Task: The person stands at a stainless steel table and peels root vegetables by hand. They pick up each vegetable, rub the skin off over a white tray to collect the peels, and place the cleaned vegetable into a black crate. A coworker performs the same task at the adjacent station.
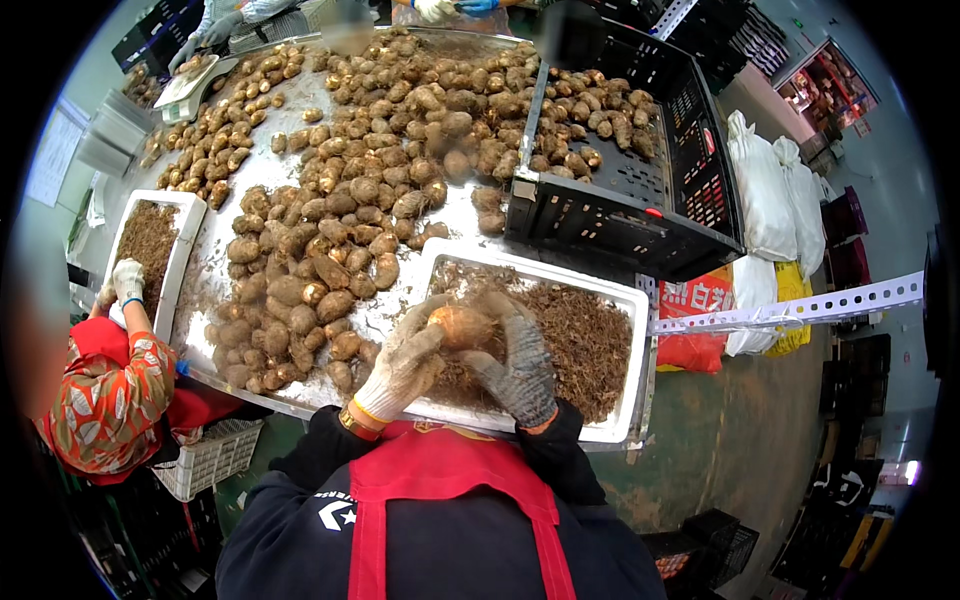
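My left hand [405, 362], in a cream knit glove, grips a brown taro corm [459, 328] from its left side. At the corm's right is my right hand [519, 365], in a grey knit glove, with fingers curved around it; the fingertips look blurred and their contact is hard to tell. Both hands are above a white foam tray [636, 360] of brown fibrous husk scraps [581, 341]. Left of the tray, a heap of taro corms [300, 292] covers part of the metal table [196, 330], and the heap spreads towards the far edge.
A black plastic crate [630, 217] with corms stands at the right, beside a perforated metal bar [787, 306]. White sacks [761, 195] lie beyond. Another person [112, 390] works at the left over a second foam tray [184, 240]. A scale [191, 88] and other people are across the table.
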Action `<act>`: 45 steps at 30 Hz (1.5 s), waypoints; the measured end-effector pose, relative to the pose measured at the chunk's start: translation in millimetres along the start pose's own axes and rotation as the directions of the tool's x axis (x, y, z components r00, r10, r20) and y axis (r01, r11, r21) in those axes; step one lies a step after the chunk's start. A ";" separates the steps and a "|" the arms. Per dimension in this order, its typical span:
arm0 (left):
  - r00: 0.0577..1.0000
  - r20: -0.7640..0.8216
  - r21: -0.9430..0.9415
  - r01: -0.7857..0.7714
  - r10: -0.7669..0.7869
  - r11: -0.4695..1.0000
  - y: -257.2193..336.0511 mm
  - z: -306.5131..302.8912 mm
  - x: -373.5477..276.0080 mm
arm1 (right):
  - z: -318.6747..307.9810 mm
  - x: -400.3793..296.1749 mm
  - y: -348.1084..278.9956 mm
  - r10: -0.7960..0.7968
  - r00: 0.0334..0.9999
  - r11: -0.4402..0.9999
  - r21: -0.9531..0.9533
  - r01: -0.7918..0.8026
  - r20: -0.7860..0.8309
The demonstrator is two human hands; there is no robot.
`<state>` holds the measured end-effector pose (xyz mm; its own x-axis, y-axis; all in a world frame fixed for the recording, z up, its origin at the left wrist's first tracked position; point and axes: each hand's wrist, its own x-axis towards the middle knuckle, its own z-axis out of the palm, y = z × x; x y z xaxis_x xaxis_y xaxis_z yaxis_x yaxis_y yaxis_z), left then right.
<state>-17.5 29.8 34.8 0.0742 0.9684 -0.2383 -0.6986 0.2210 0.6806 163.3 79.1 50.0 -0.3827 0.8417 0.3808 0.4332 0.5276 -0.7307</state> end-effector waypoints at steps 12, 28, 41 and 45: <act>0.993 -0.113 0.643 0.096 -0.030 0.760 -3.5 4.3 -10.9 | 22.0 -8.1 -2.1 -0.042 0.991 0.989 0.137 0.060 -0.129; 0.965 0.181 0.885 -0.245 0.191 0.395 -4.7 9.5 -7.4 | -0.9 -7.2 -1.7 0.129 0.990 0.981 0.140 -0.136 0.054; 0.948 0.285 0.835 -0.318 0.142 0.449 -8.7 -5.7 -12.0 | -16.0 -18.3 27.8 0.525 0.843 0.748 0.408 -0.524 0.121; 0.914 0.352 0.857 -0.402 0.203 0.324 -6.1 -0.8 -11.4 | -15.4 -8.9 7.5 0.145 0.983 0.969 0.185 -0.164 0.111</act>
<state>-14.6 17.3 32.8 0.1758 0.9706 0.1643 0.3535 -0.2180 0.9097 182.4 77.3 49.8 -0.4042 0.8913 0.2052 0.3312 0.3518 -0.8756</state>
